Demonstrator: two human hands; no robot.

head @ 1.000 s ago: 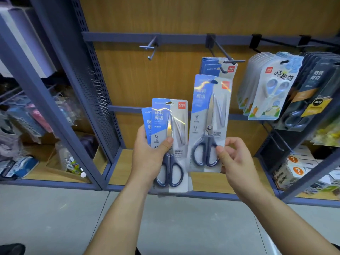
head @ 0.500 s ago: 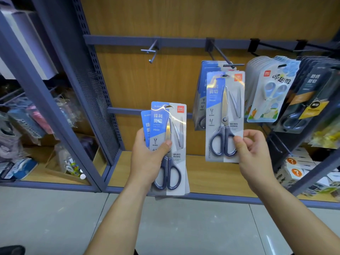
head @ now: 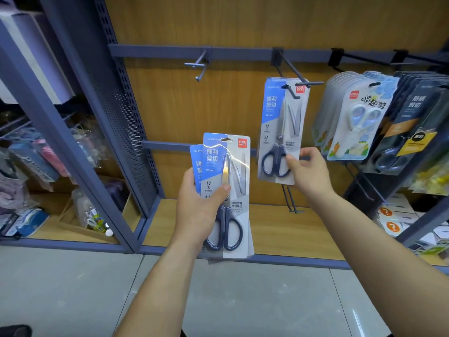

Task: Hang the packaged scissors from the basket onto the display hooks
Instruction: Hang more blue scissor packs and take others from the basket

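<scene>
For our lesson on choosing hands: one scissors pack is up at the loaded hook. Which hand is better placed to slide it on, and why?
Right. The right hand pinches that pack, its top at the hook tip. The left hand grips a stack of packs, lower and leftward.

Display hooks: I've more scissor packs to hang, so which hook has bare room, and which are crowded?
The empty hook, between the perforated panel and the hung blue packs, is bare. Crowded: the white scissor packs and dark packs rightward.
</scene>
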